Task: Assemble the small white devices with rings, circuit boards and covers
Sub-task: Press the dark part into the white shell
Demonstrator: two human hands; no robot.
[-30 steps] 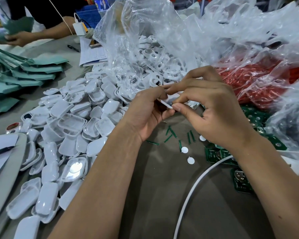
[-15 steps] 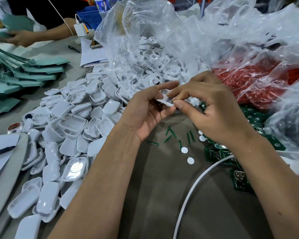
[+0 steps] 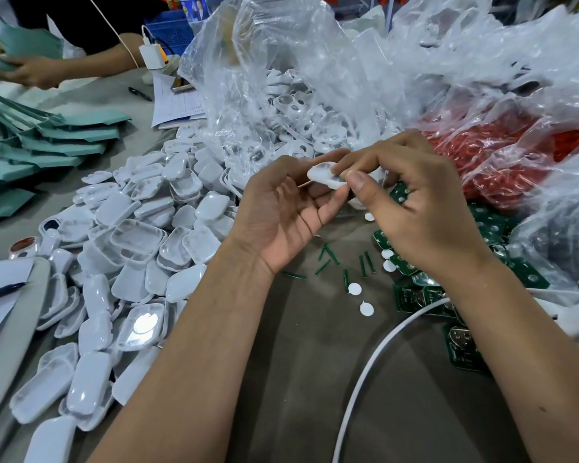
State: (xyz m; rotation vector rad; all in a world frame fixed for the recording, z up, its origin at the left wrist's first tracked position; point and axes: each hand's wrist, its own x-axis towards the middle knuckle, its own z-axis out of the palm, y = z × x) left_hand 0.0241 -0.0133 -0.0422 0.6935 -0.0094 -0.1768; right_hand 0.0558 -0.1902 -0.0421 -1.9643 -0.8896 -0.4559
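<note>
My left hand (image 3: pixel 281 208) and my right hand (image 3: pixel 415 202) meet above the table and together hold one small white device shell (image 3: pixel 325 175). The left hand's fingers curl round its left end; the right thumb and forefinger pinch its right end. A heap of white covers (image 3: pixel 124 255) lies to the left. Green circuit boards (image 3: pixel 415 295) lie under my right wrist. A clear bag of white ring parts (image 3: pixel 298 111) sits just beyond my hands.
Small white round discs (image 3: pixel 365 307) and green strips (image 3: pixel 328 259) are scattered on the brown table (image 3: pixel 315 379). A white cable (image 3: pixel 365 372) curves at the lower right. A bag of red parts (image 3: pixel 502 162) is at right. Green envelopes (image 3: pixel 47 142) and another person's hand (image 3: pixel 34 73) are at far left.
The white shell has turned from edge-on to face up between my fingers. Both hands stay together in nearly the same spot.
</note>
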